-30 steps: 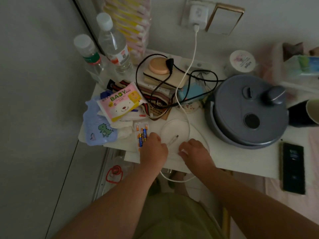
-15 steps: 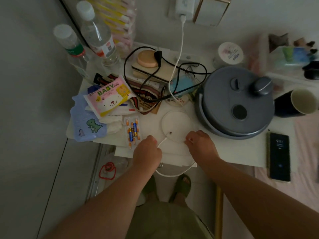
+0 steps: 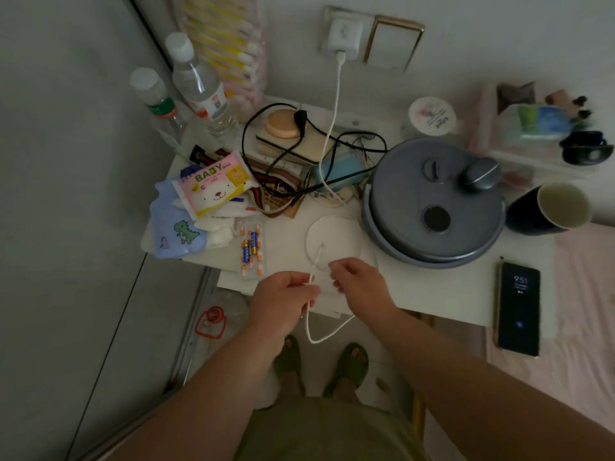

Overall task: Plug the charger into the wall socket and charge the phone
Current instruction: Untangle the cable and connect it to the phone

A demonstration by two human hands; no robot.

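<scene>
Here, in the head view, you look down on a cluttered white table [image 3: 432,294] against the wall. The charger [image 3: 343,34] already sits in the socket [image 3: 327,18], high on the wall beside a gold-framed switch [image 3: 392,43]. Its white cable [image 3: 333,108] drops straight down, crosses a tangle of black cord [image 3: 266,161] and a blue mask [image 3: 339,169], and runs on toward the table's front.

Your left hand [image 3: 281,304] hovers at the front edge with its fingers curled around the cable near its free end; the plug tip [image 3: 320,249] sticks up past your fingers and lies over a round white pad [image 3: 329,234]. Below your hand the cable sags in a loop [image 3: 319,339] off the table edge. Your right hand [image 3: 361,282] is just beside the left, fingers loosely bent and close together near the cable; you cannot tell whether they touch it.

The phone [image 3: 517,309] lies flat at the table's right front edge, screen lit, well apart from both hands. Between them and it stands a grey round appliance [image 3: 432,201], with a dark cup [image 3: 549,207] to its right. To the left of your hands lie batteries [image 3: 249,247], a pink wipes pack [image 3: 214,188], and two bottles [image 3: 196,78] in the corner.
</scene>
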